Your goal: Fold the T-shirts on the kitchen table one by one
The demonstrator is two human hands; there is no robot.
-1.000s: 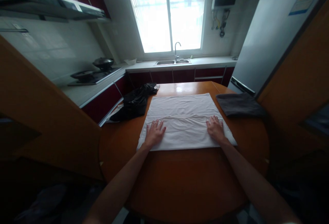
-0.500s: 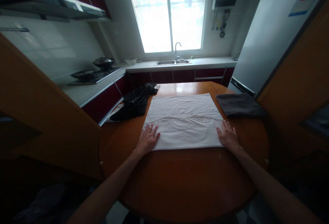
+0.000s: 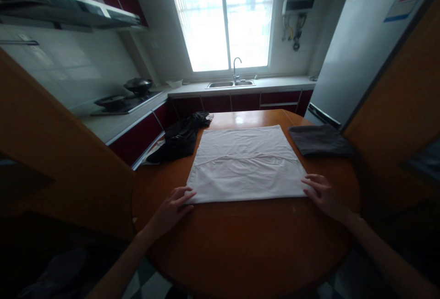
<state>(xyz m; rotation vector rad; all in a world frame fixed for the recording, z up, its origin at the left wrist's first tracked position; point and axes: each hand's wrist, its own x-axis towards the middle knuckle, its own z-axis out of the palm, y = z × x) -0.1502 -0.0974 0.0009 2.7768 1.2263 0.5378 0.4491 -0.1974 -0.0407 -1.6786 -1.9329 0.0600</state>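
Observation:
A white folded cloth (image 3: 240, 177) lies spread on the wooden table, with a curved layer edge and creases across its middle. At its near left corner, the fingertips of my left hand (image 3: 173, 209) touch the fabric, thumb and fingers apart. My right hand (image 3: 325, 193) is at the near right corner, its fingers bent slightly and apart, their tips on the cloth's edge. Neither hand visibly grips the fabric.
Black clothing (image 3: 182, 136) lies crumpled on the left of the round wooden table (image 3: 247, 248). A folded dark grey cloth (image 3: 321, 141) rests at the right. Beyond are a sink (image 3: 222, 84), a stove with pans (image 3: 137, 84) and a fridge (image 3: 357, 56).
Both hands have moved outward and nearer to me, from lying flat on the cloth to its near corners. The cloth's near corners reach slightly wider.

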